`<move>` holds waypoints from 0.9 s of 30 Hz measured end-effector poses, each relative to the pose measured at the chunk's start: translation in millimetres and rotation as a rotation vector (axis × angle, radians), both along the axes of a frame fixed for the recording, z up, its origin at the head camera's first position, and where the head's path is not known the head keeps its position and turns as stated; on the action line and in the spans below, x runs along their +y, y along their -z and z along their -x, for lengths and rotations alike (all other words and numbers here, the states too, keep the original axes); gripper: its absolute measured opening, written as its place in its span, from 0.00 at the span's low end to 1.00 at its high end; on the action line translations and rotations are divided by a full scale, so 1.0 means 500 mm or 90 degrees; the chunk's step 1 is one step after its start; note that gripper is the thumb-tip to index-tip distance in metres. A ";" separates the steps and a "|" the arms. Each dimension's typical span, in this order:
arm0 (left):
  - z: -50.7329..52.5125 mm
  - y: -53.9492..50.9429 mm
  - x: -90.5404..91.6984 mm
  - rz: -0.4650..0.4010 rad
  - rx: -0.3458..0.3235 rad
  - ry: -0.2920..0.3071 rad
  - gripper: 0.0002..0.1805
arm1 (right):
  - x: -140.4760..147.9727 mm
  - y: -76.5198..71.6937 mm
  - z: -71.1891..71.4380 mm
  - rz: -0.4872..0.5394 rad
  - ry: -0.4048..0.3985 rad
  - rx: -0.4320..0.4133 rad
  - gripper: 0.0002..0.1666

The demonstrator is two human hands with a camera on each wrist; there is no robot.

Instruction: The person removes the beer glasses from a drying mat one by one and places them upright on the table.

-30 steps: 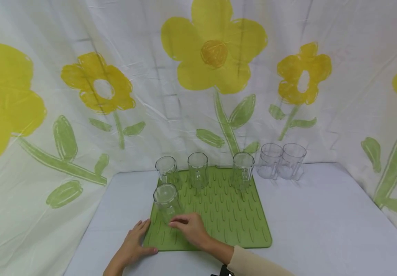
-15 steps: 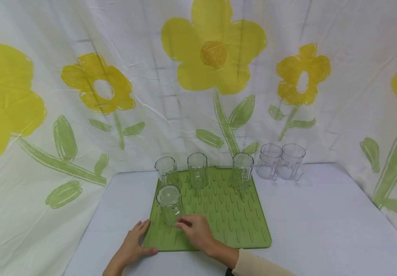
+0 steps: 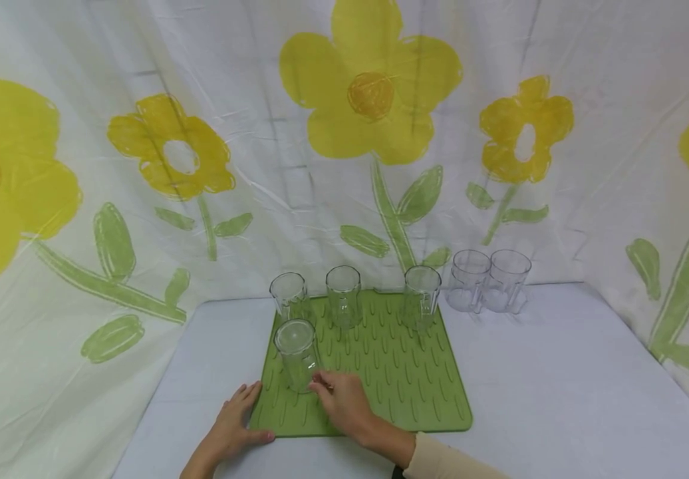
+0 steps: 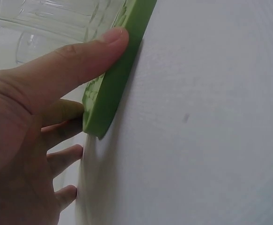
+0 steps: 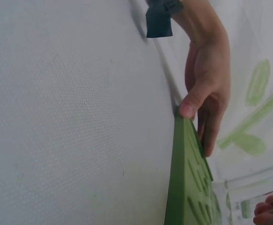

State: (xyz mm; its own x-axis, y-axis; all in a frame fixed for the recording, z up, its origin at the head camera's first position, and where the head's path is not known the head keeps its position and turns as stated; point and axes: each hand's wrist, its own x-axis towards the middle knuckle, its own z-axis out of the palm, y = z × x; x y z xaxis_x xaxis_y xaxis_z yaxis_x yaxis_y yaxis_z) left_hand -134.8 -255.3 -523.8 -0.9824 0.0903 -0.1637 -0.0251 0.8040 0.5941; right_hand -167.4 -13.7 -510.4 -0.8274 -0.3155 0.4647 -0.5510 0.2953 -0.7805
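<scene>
Clock read from the head view, twelve at the far side. Right hand [image 3: 344, 406] in a pinch: thumb and forefinger nearly closed together at the handle of the near glass mug [image 3: 298, 359], little gap between the tips. Wrist comes in from about four o'clock of the mug. Near glass mug is clear, base uppermost, at nine o'clock on the green mat [image 3: 392, 392]; cannot tell whether its lower rim touches the mat.

Left hand [image 3: 233, 422] at eight o'clock, on the mat's near left corner. Fingers spread and fairly straight, curled round nothing; thumb laid on the near edge, other fingers along the left side. Left wrist view has the thumb tip on top of the raised green border.

Further out, three more clear mugs on the mat's far side: far-left mug [image 3: 289, 296] at ten, just behind the near one; middle mug [image 3: 343, 296] past eleven; far-right mug [image 3: 421, 297] between one and two. Off the mat at two o'clock, a pair of handled mugs [image 3: 507, 279] side by side, bases down on the white tabletop [image 3: 560, 386].

Cream sleeve [image 3: 449, 459] on the right forearm, five o'clock. All along the back, ten through two, white curtain [image 3: 255, 219] with large yellow flowers [image 3: 401, 53] and green leaves.
</scene>
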 end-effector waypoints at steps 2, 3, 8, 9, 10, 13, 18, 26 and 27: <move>0.000 0.000 0.001 -0.001 -0.003 -0.001 0.59 | 0.002 -0.002 0.002 -0.006 0.011 0.025 0.05; -0.001 0.000 0.001 -0.002 -0.005 -0.003 0.59 | 0.003 -0.003 0.002 -0.008 0.015 0.035 0.04; 0.000 0.001 0.001 0.001 -0.002 -0.001 0.59 | 0.008 -0.005 0.004 -0.036 0.036 0.093 0.03; 0.001 0.001 0.001 0.001 -0.002 -0.002 0.59 | 0.009 -0.004 0.005 -0.041 0.039 0.103 0.03; 0.001 0.001 0.001 0.001 -0.002 -0.001 0.59 | 0.010 -0.004 0.006 -0.044 0.040 0.111 0.03; 0.001 0.001 0.001 -0.003 -0.010 -0.006 0.60 | 0.016 -0.001 0.011 -0.047 0.042 0.124 0.03; -0.001 0.000 0.001 -0.005 -0.011 -0.004 0.59 | 0.026 0.000 0.022 -0.047 0.047 0.125 0.03; -0.001 -0.003 0.001 -0.008 -0.009 0.001 0.59 | 0.046 -0.012 0.035 -0.046 0.047 0.136 0.04; -0.001 -0.004 0.001 -0.007 -0.007 0.002 0.59 | 0.048 -0.014 0.037 -0.044 0.050 0.147 0.03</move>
